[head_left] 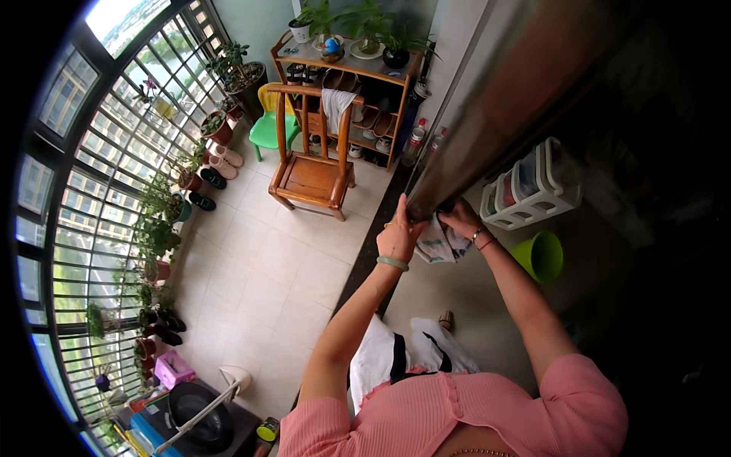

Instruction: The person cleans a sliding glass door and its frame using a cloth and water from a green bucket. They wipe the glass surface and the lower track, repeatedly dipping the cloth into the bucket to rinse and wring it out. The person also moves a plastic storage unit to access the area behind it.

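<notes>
two hands (397, 238) (459, 221), cloth (438, 245) at panel (451, 169) — chair (311, 181) left, green bin (539, 257) right

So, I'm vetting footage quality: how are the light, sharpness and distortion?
Head view: the upper window pane glares with daylight, while the right side sinks into shadow; head view: the window grille bows toward the rim; head view: the brown panel above the cloth looks hazy.

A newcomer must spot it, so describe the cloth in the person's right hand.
Find the tall brownish panel beside the tiled floor. At its near edge, the right hand holds a crumpled white cloth. Dark markings set it apart from the plain cloth draped on the wooden chair.
</notes>
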Demonstrator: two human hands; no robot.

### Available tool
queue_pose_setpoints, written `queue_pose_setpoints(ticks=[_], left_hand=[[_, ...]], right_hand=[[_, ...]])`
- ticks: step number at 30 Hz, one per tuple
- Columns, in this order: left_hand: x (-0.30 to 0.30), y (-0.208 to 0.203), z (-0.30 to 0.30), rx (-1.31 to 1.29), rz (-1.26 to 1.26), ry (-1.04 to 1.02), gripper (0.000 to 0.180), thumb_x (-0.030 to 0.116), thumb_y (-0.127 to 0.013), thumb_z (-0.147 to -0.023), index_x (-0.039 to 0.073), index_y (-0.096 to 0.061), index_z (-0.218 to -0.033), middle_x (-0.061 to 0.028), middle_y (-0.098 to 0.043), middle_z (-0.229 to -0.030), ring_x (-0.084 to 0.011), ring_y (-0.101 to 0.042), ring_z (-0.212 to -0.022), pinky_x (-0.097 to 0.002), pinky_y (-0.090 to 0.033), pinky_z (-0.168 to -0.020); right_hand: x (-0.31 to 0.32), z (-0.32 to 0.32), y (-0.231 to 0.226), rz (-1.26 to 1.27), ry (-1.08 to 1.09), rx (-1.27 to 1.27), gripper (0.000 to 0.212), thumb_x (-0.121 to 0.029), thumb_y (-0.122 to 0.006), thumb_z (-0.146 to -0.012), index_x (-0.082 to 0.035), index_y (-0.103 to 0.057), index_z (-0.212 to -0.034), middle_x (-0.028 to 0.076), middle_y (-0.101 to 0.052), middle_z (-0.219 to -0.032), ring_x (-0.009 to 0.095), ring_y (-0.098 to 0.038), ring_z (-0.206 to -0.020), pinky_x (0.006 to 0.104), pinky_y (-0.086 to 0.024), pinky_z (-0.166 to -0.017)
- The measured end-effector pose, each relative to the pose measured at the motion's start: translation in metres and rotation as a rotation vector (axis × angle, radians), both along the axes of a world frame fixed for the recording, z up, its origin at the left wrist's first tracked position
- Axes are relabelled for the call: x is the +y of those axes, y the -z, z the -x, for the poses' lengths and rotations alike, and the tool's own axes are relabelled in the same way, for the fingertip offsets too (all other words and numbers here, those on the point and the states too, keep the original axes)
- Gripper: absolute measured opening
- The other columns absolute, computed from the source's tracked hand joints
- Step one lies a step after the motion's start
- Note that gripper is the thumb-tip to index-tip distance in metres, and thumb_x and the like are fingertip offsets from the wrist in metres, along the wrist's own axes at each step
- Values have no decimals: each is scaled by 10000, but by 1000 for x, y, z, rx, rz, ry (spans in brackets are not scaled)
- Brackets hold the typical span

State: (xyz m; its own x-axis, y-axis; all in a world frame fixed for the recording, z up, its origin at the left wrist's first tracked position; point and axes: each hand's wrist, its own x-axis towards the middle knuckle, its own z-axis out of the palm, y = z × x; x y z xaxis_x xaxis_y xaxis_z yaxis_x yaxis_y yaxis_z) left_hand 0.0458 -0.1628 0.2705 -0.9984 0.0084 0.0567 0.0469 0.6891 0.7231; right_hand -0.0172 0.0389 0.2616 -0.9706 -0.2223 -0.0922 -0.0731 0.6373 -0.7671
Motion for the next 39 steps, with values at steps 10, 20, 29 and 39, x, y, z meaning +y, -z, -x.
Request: queue_pose_setpoints(ticks=[10,20,29,39], left_hand=[[-2,13,-3,150,-109,-57,770,306,-721,-761,183,-325,-1410,-65,-657,-822,-256,-646,-675,-354,-481,-519],[-18,20,-12,223,-179,-3,707,241,-747,-730,138,-418,-1348,-45,-623,-788,-208,-630,-699,-316,-498,-561],[-23,32,-18,362,-165,15,670,243,-752,-738,69,-464,-1318,-1,-596,-677,-134,-594,-563,-253,-477,-514],[-31,34,-22,411,-156,18,677,280,-733,-755,83,-447,-1335,-29,-602,-703,-163,-596,-572,-269,-479,-526]], right_hand=[[-6,-18,-2,-172,-13,232,413,-231,-689,-700,-6,-611,-1037,172,-637,-1037,348,-578,-1011,392,-444,-862],[9,-50,31,-359,-139,196,426,-362,-607,-848,-97,-581,-1180,106,-591,-1203,292,-544,-1101,405,-414,-938],[67,-76,113,-855,-248,954,479,-338,-529,-899,-74,-496,-1296,145,-495,-1322,340,-451,-1212,451,-346,-1021],[-15,-85,20,-276,-10,46,342,-279,-599,-829,-33,-613,-1067,124,-634,-1071,316,-579,-999,391,-446,-870]])
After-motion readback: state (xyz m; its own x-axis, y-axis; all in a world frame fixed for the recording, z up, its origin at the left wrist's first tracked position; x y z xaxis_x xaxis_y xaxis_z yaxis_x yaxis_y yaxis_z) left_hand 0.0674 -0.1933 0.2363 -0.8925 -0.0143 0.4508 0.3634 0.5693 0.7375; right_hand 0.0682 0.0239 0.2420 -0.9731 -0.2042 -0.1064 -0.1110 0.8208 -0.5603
